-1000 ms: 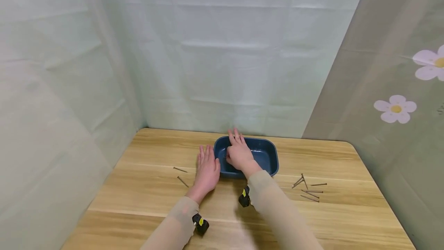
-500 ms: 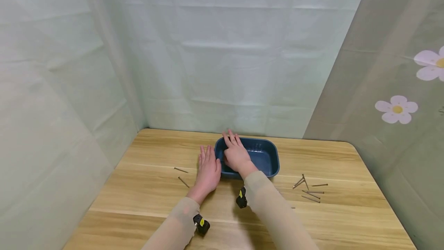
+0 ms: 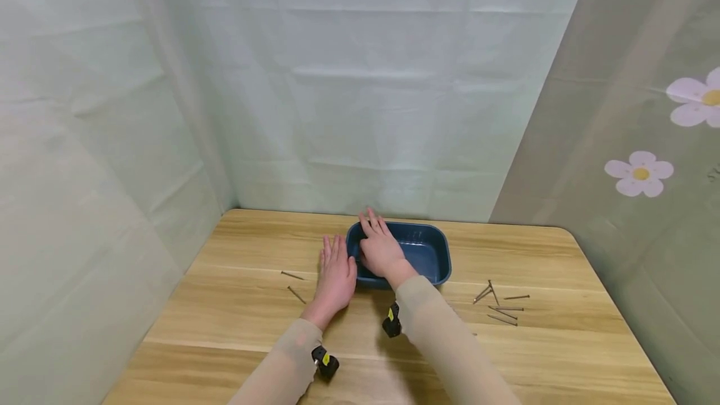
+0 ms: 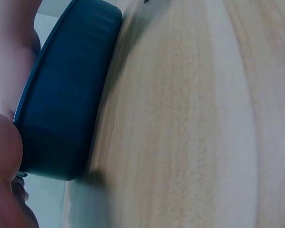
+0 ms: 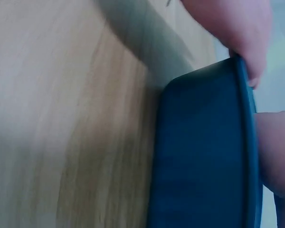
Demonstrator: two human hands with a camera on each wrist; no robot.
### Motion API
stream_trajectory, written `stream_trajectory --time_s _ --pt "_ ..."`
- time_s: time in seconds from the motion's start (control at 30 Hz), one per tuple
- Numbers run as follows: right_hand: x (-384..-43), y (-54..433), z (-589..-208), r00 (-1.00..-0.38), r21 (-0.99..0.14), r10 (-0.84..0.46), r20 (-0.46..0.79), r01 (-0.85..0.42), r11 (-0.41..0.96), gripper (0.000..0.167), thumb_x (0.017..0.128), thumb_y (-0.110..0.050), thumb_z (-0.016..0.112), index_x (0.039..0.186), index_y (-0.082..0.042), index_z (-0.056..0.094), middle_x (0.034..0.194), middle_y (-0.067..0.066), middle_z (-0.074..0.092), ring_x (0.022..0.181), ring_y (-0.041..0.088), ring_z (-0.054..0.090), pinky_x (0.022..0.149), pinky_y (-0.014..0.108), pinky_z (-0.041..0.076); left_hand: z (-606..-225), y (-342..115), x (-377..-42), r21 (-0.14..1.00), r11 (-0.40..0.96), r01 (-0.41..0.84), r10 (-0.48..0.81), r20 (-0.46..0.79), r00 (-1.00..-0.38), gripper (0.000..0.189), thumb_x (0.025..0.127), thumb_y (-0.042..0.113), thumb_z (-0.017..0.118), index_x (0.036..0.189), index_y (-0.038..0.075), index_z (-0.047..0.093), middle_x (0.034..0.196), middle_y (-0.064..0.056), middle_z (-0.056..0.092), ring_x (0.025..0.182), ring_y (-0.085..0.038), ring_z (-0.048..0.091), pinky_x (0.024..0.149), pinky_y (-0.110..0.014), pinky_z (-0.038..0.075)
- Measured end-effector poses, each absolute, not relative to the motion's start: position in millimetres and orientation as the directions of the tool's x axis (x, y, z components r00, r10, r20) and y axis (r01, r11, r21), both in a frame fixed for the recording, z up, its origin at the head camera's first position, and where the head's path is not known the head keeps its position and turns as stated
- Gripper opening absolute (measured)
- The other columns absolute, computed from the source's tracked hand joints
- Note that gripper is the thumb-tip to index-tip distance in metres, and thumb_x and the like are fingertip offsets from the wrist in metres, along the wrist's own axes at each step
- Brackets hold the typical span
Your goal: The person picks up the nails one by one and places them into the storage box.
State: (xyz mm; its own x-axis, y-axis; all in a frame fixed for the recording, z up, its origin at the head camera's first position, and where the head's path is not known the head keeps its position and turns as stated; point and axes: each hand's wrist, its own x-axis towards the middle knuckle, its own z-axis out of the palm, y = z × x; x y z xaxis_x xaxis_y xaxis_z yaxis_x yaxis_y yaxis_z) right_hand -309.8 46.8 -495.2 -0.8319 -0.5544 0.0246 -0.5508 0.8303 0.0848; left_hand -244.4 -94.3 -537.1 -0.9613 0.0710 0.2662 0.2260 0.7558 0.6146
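Note:
A blue rectangular tray [image 3: 424,255] with rounded corners stands on the wooden table. My left hand [image 3: 336,272] lies against its left side, fingers straight and pointing away, with the thumb at the rim. My right hand [image 3: 382,252] reaches over the near rim into the tray's left end. Its outer fingers are spread towards the far rim, while the thumb and index finger point down and are mostly hidden by the hand, so I cannot tell whether they pinch anything. In the left wrist view, the tray's outer wall [image 4: 66,90] stands close beside the left thumb [image 4: 4,147].
Two nails, one of them the upper nail [image 3: 292,275], lie left of the left hand. Several more nails [image 3: 503,309] are scattered right of the tray. Behind the wooden table [image 3: 236,305] hangs a pale curtain [image 3: 360,111], close to its far edge.
The right hand has shifted a little to the left inside the tray. A small nail end now shows beside the right sleeve. The left hand and the tray stay put.

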Motion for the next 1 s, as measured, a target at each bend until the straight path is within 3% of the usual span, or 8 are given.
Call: stream_trajectory --time_s 0.17,0.33,0.5,0.67,1.0 --pt "-308 57 -487 -0.821 -0.047 -0.565 0.080 -0.569 0.821 0.015 0.103 -0.029 0.074 0.109 -0.018 0.081 0.177 0.016 0.019 0.164 0.039 0.004 0.131 0.050 0.011 -538 -98 -246 0.630 0.738 0.242 0.059 0.297 -0.953 0.056 0.111 0.010 0.046 0.158 -0.018 0.032 0.168 -0.036 0.026 0.160 -0.053 0.008 0.125 -0.070 0.013" --pt "-299 80 -478 -0.832 -0.181 -0.544 0.106 -0.554 0.812 0.032 0.103 -0.028 0.074 0.132 -0.013 0.076 0.175 0.019 0.023 0.164 0.040 0.009 0.130 0.050 0.018 -538 -102 -245 0.616 0.752 0.234 0.050 0.300 -0.952 0.056 0.110 0.010 0.046 0.157 -0.018 0.033 0.168 -0.035 0.027 0.160 -0.053 0.010 0.125 -0.069 0.015" --pt "-289 104 -470 -0.855 -0.226 -0.509 0.097 -0.517 0.826 0.045 0.106 -0.029 0.070 0.147 -0.010 0.066 0.173 0.016 0.030 0.164 0.036 0.013 0.125 0.050 0.032 -538 -102 -244 0.600 0.772 0.208 0.038 0.284 -0.958 0.055 0.111 0.010 0.047 0.158 -0.017 0.034 0.169 -0.033 0.027 0.160 -0.052 0.011 0.126 -0.067 0.016" --pt "-284 122 -461 -0.861 -0.249 -0.499 0.095 -0.506 0.826 0.048 0.108 -0.029 0.067 0.151 -0.009 0.062 0.171 0.015 0.037 0.163 0.035 0.015 0.116 0.053 0.044 -536 -102 -245 0.593 0.779 0.202 0.027 0.290 -0.957 0.056 0.112 0.012 0.045 0.159 -0.016 0.033 0.169 -0.033 0.027 0.160 -0.052 0.011 0.126 -0.066 0.017" --pt "-268 167 -463 -0.855 -0.325 -0.492 0.164 -0.518 0.791 0.043 0.107 -0.022 0.069 0.145 -0.004 0.066 0.167 0.023 0.040 0.161 0.044 0.019 0.117 0.061 0.040 -538 -95 -247 0.613 0.763 0.203 0.026 0.285 -0.958 0.057 0.111 0.012 0.045 0.159 -0.017 0.032 0.169 -0.033 0.026 0.160 -0.052 0.010 0.126 -0.066 0.015"
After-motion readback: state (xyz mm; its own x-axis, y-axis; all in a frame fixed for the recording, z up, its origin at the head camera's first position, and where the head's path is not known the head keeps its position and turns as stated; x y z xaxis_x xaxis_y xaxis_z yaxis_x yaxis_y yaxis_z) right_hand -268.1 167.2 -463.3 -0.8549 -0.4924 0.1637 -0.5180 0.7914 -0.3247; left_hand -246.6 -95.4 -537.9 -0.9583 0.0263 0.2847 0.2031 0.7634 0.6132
